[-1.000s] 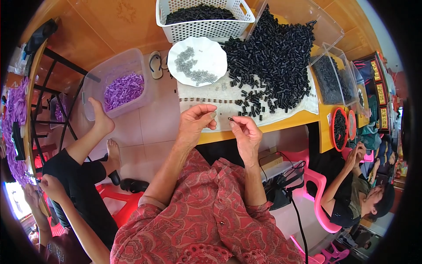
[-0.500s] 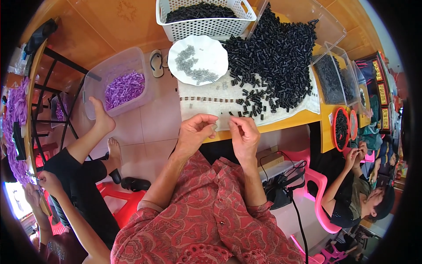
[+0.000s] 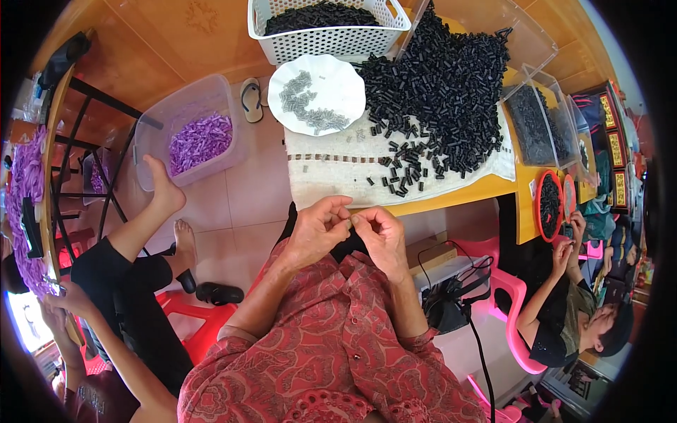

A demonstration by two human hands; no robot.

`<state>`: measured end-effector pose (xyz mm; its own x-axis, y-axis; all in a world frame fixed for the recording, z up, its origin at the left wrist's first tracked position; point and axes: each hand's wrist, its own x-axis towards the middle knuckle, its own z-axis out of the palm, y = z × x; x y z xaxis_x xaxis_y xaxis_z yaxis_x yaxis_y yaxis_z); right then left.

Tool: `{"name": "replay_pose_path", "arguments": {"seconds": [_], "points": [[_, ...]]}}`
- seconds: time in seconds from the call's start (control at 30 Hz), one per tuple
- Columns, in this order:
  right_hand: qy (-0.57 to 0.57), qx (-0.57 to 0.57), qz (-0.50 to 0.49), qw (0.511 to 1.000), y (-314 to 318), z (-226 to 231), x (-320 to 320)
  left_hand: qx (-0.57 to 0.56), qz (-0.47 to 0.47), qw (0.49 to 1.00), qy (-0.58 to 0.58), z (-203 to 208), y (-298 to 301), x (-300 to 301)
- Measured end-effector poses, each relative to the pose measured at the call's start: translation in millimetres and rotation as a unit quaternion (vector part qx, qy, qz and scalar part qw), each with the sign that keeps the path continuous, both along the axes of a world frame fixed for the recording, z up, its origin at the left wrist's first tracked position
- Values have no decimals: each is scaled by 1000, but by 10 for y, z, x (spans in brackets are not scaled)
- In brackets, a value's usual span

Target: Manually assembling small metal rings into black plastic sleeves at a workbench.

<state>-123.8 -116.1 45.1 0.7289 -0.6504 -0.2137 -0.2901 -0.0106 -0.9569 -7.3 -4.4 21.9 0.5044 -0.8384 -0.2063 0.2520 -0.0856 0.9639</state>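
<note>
Just off the near edge of the table, my left hand (image 3: 321, 227) and my right hand (image 3: 381, 236) meet fingertip to fingertip. Both are closed in a pinch; whatever is between the fingers is too small to make out. Beyond them a white cloth (image 3: 324, 185) with a brown dashed stripe covers the table. A big heap of short black tube-like pieces (image 3: 444, 99) lies on it, with loose ones scattered toward me. A white scalloped plate (image 3: 282, 69) at the left holds small clear-grey pieces (image 3: 326, 118).
A white perforated basket (image 3: 328, 46) of black pieces stands behind the plate. Clear bins (image 3: 539, 120) and a red-rimmed bowl (image 3: 549, 204) sit at the right. A tub of purple pieces (image 3: 201, 141) rests on the floor at left. Co-workers sit on both sides.
My hands have come together and drawn back slightly toward me; the right moved left until the fingertips met. A few loose black pieces by the cloth's near edge have shifted.
</note>
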Motion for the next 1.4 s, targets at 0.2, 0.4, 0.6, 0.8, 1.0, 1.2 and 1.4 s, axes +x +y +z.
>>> {"name": "replay_pose_path", "arguments": {"seconds": [0.2, 0.4, 0.6, 0.8, 1.0, 1.2, 1.4], "points": [[-54, 6, 5, 999, 8, -101, 35, -41, 19, 986, 159, 56, -6, 55], [-131, 138, -67, 979, 50, -81, 135, -46, 68, 982, 172, -39, -31, 8], [-87, -109, -81, 987, -181, -277, 270, 45, 105, 992, 50, 78, -139, 160], [-53, -395, -51, 916, -421, -346, 484, 58, 142, 960, -233, 37, -417, 462], [-58, -482, -45, 873, -470, -316, 536, 53, 113, 933, -338, -16, -509, 619], [-100, -463, -86, 877, -398, -249, 389, 66, 91, 907, -406, 58, -305, 495], [-104, -445, -78, 886, -311, -252, 252, 100, 80, 882, -453, 41, -217, 325]]}}
